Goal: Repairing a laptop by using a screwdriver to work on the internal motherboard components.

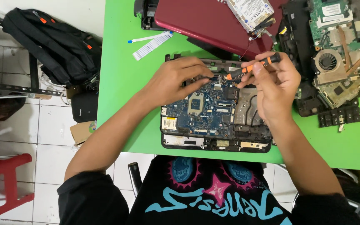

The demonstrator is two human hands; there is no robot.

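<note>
An opened laptop base (213,143) with a blue motherboard (207,110) lies on the green table (121,83) in front of me. My right hand (276,85) grips a black and orange screwdriver (253,66), its tip pointing down at the board's upper edge. My left hand (178,79) rests on the upper left part of the board, fingertips close to the screwdriver tip. Whether the fingers pinch a screw is hidden.
A dark red laptop lid (205,23) with a hard drive (251,12) on it lies at the back. Another stripped laptop with a fan (328,62) sits at right. White ribbon cables (153,43) lie at left. A black backpack (51,43) and a red stool (5,179) stand on the tiled floor.
</note>
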